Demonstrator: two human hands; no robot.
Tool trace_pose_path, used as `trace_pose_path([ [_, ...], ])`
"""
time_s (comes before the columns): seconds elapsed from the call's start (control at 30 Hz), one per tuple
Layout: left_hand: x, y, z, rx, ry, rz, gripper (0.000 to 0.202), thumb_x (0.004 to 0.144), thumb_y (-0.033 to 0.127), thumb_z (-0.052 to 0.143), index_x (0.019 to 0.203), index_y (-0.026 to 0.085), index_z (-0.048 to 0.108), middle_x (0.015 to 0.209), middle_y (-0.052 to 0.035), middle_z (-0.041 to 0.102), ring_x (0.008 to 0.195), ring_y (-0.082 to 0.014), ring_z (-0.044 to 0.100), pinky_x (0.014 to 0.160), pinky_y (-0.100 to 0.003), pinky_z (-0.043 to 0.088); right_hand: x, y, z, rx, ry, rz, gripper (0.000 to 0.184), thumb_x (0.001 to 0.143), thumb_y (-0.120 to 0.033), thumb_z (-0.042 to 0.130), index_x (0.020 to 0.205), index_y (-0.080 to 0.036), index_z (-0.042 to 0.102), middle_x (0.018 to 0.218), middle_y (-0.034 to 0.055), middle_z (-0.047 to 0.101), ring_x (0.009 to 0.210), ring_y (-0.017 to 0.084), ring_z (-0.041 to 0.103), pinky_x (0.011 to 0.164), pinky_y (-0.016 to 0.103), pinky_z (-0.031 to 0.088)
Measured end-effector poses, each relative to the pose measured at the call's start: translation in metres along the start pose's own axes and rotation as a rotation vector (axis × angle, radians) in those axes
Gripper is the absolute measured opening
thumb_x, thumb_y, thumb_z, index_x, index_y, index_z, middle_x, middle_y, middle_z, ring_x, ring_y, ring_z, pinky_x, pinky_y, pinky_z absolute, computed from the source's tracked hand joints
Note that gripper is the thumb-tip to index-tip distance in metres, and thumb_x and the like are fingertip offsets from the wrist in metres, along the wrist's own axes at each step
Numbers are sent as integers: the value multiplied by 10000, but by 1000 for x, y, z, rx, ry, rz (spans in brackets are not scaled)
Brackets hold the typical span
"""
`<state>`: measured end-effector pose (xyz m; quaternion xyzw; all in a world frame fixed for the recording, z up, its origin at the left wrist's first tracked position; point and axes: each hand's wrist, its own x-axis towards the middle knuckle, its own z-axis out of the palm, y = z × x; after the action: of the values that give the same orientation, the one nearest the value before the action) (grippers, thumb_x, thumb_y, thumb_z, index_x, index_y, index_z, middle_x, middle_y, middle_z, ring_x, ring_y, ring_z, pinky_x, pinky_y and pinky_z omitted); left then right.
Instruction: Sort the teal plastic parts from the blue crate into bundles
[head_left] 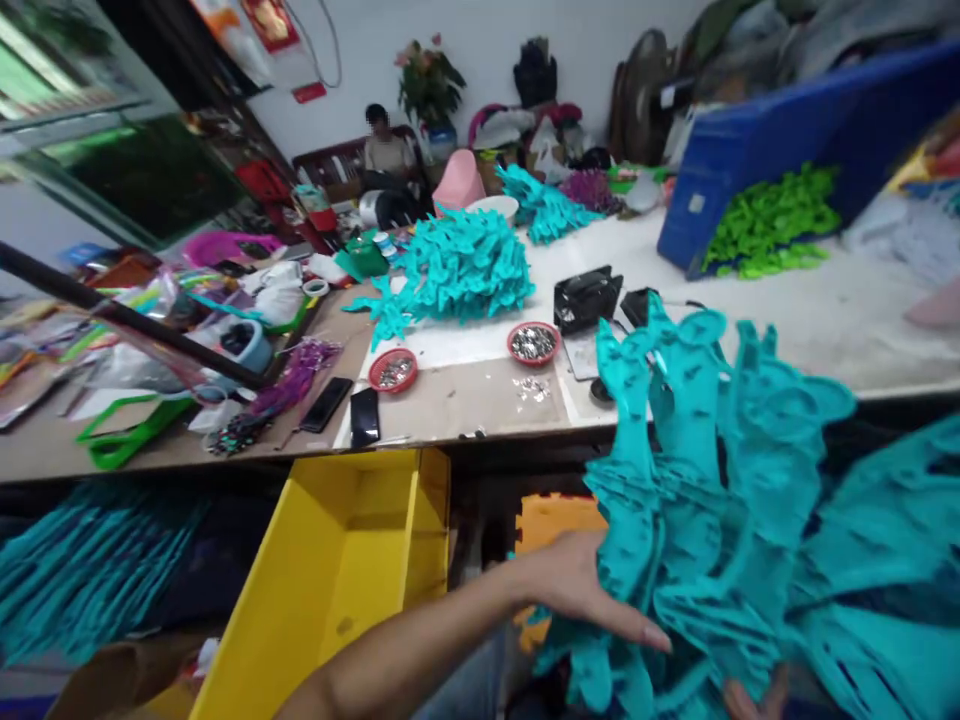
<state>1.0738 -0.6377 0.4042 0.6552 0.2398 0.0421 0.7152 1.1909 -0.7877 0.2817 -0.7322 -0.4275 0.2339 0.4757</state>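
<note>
A big bundle of teal foam cut-outs [697, 520] fills the lower right, held up in front of the table edge. My left hand [581, 590] reaches in from the lower left and grips the bundle's left side, one digit lying along the pieces and the others hidden behind them. Only a small part of my right hand [754, 695] shows under the bundle at the bottom edge; its fingers are hidden by the foam.
A yellow bin [330, 580] stands below the table [465, 400]. On the table lie another teal pile [457, 270], two red dishes of small metal parts [533, 343] [394, 370], two phones [345, 410], a black tool [586, 297] and green pieces by a blue crate [772, 150]. A person sits at the far wall [386, 150].
</note>
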Motion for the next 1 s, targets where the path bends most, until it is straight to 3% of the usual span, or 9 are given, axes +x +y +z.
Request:
trace_pose_path([
  [0.07, -10, 35, -49, -12, 126, 57, 705, 642, 415, 781, 1283, 216, 565, 1293, -37, 594, 1205, -290, 535, 1041, -402, 417, 50, -41, 14, 214, 54, 37, 722, 869, -486, 429, 1455, -498, 7, 1260, 28, 584, 1069, 292, 624, 799, 537, 559],
  [0.13, -20, 61, -107, -40, 259, 91, 697, 671, 403, 764, 1298, 191, 545, 1296, -74, 593, 1194, -289, 547, 1026, -408, 432, 110, -95, 41, 571, 57, 114, 726, 868, -452, 467, 1486, -396, 91, 1391, 49, 488, 1164, 285, 570, 906, 512, 516],
  [0.27, -37, 101, -240, -142, 511, 189, 579, 698, 374, 743, 1218, 166, 597, 1177, -95, 665, 1097, -273, 612, 949, -382, 492, 235, -219, 121, 870, -163, -23, 832, 756, -386, 678, 1464, -319, 247, 1461, 52, 407, 1272, 251, 468, 1048, 447, 402],
  [0.47, -63, 143, -466, -391, 852, 112, 422, 592, 391, 783, 906, 128, 682, 821, -88, 731, 688, -217, 683, 659, -337, 575, 398, -361, 289, 954, -398, -174, 914, 701, -405, 717, 1462, -275, 229, 1402, 72, 477, 1204, 215, 524, 1018, 402, 438],
  [0.57, -72, 136, -573, -345, 923, 50, 443, 547, 387, 802, 895, 140, 686, 814, -88, 733, 683, -216, 686, 658, -333, 576, 459, -395, 379, 756, -400, -155, 911, 730, -420, 670, 1475, -223, 186, 1400, 98, 468, 1217, 215, 510, 1022, 380, 426],
  [0.63, -73, 116, -629, -250, 953, -19, 493, 532, 402, 811, 942, 157, 687, 883, -100, 737, 749, -239, 696, 701, -357, 578, 487, -402, 429, 419, -410, -69, 914, 777, -458, 611, 1493, -172, 121, 1419, 145, 429, 1259, 239, 471, 1026, 386, 410],
  [0.77, -73, 57, -688, -131, 1014, -117, 601, 502, 423, 839, 1032, 189, 680, 1031, -121, 718, 897, -289, 686, 796, -417, 562, 511, -389, 490, -66, -514, 65, 867, 834, -484, 535, 1487, -64, 150, 1400, 269, 387, 1268, 332, 447, 998, 446, 403],
  [0.87, -77, 20, -697, -75, 1119, -123, 635, 525, 448, 835, 1084, 200, 663, 1135, -116, 685, 1038, -303, 642, 907, -431, 516, 511, -378, 510, -120, -546, 56, 737, 877, -396, 477, 1477, -64, 207, 1375, 279, 401, 1228, 336, 484, 994, 447, 394],
  [1.0, -83, -3, -701, 22, 1286, -97, 597, 573, 448, 815, 1089, 192, 658, 1148, -96, 682, 1124, -304, 595, 995, -434, 453, 502, -379, 513, -153, -565, 12, 721, 877, -353, 476, 1488, -94, 192, 1388, 240, 406, 1248, 310, 469, 1023, 427, 374],
])
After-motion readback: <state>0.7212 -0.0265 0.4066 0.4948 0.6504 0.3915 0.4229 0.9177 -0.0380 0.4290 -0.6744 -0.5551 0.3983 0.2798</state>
